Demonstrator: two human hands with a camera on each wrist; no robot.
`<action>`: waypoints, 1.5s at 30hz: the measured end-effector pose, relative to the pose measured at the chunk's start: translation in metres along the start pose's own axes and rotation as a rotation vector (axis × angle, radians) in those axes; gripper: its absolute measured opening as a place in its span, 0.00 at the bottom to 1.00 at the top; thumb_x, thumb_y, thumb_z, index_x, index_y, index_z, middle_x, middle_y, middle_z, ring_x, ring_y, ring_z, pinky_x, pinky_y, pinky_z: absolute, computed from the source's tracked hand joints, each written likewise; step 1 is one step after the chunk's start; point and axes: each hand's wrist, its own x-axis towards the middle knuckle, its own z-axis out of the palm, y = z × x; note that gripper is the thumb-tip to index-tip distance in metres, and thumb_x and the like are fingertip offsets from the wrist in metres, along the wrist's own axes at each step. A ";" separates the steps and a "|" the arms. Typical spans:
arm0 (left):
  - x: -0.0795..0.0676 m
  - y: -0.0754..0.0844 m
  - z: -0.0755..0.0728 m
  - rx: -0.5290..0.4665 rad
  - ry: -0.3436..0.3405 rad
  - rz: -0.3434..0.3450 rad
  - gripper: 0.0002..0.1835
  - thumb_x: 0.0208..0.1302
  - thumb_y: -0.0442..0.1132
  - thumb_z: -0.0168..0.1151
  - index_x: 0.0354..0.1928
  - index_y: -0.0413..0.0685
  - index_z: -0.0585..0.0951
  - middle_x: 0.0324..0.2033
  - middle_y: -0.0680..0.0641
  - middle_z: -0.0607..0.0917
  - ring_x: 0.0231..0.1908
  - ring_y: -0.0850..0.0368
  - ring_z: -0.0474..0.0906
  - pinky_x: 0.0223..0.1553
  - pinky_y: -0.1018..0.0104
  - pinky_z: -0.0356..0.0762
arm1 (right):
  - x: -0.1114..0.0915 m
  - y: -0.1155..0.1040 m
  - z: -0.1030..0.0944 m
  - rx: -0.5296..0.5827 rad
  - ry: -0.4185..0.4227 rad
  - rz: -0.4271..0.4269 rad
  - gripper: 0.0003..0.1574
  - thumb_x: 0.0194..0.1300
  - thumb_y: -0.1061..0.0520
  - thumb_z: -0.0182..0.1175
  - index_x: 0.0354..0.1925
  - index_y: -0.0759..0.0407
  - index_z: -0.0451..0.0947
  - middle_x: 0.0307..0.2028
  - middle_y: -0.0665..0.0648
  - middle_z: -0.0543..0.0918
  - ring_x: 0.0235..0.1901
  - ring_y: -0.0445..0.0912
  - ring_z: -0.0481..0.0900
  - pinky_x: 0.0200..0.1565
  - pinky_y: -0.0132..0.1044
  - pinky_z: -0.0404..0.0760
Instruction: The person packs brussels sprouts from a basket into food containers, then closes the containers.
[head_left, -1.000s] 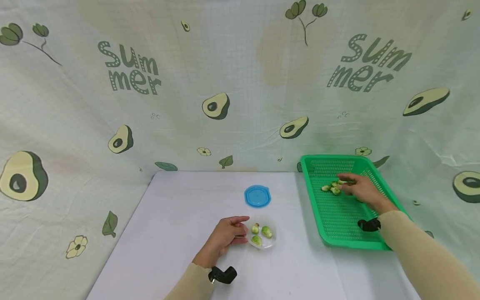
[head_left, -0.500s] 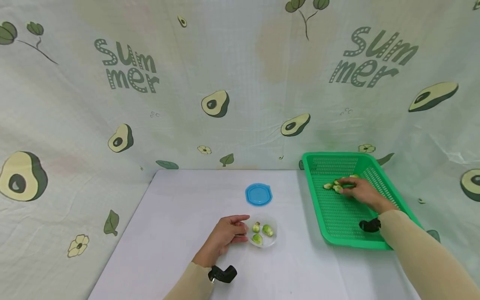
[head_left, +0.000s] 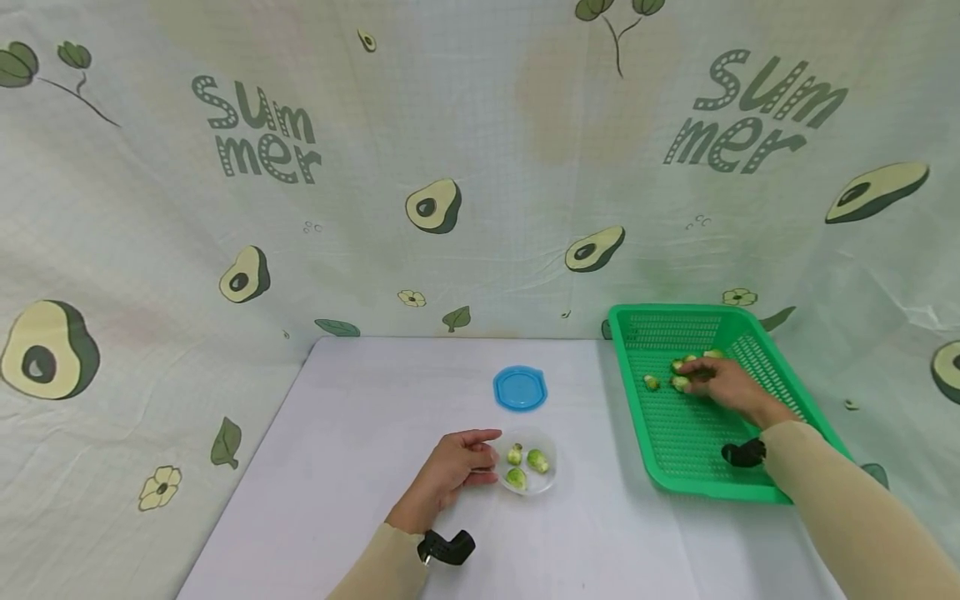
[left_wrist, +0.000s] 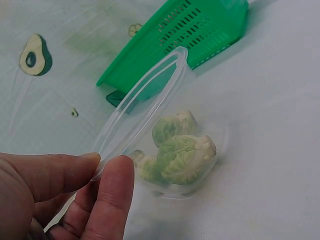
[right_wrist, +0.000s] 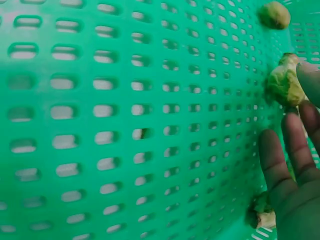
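Note:
My left hand (head_left: 453, 467) pinches the rim of a round clear plastic container (left_wrist: 175, 75) between thumb and fingers. Three Brussels sprouts (left_wrist: 186, 159) lie inside that container, which stands on the table. Over in the green basket (head_left: 667, 450), my right hand (head_left: 727, 387) is among loose sprouts. Its thumb and fingertips are at one Brussels sprout (right_wrist: 286, 82) and appear to pinch it, though the far side of the grip is hidden. Another sprout (head_left: 651, 382) lies apart to the left, and others sit behind and beside the fingers.
A blue lid (head_left: 520, 388) lies flat on the white table (head_left: 390, 400) behind the container. The basket's raised, perforated walls surround the right hand. An avocado-print cloth (head_left: 510, 167) hangs behind the table.
In the basket, my right hand has closed in on the sprouts, and one sprout has shifted toward the front left. My left hand stays at the container. The view has tilted slightly.

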 end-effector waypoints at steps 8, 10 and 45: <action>-0.004 0.003 0.004 -0.010 -0.015 -0.010 0.26 0.67 0.25 0.67 0.67 0.37 0.80 0.38 0.47 0.78 0.30 0.57 0.83 0.38 0.65 0.91 | -0.004 0.004 0.001 -0.087 0.008 0.006 0.34 0.72 0.53 0.68 0.65 0.74 0.74 0.63 0.81 0.74 0.60 0.74 0.74 0.54 0.62 0.82; -0.004 0.003 0.004 -0.006 -0.015 -0.010 0.26 0.67 0.25 0.67 0.67 0.37 0.80 0.38 0.47 0.78 0.30 0.57 0.83 0.38 0.65 0.91 | -0.003 0.005 0.003 -0.126 0.009 -0.015 0.32 0.72 0.53 0.69 0.64 0.74 0.76 0.61 0.79 0.77 0.59 0.73 0.76 0.53 0.62 0.82; -0.002 0.002 0.005 0.012 -0.004 0.003 0.26 0.67 0.25 0.67 0.67 0.38 0.81 0.38 0.47 0.78 0.30 0.56 0.83 0.38 0.65 0.91 | -0.016 -0.038 -0.012 0.063 0.065 -0.046 0.36 0.78 0.47 0.62 0.71 0.68 0.68 0.64 0.73 0.78 0.53 0.39 0.80 0.56 0.53 0.85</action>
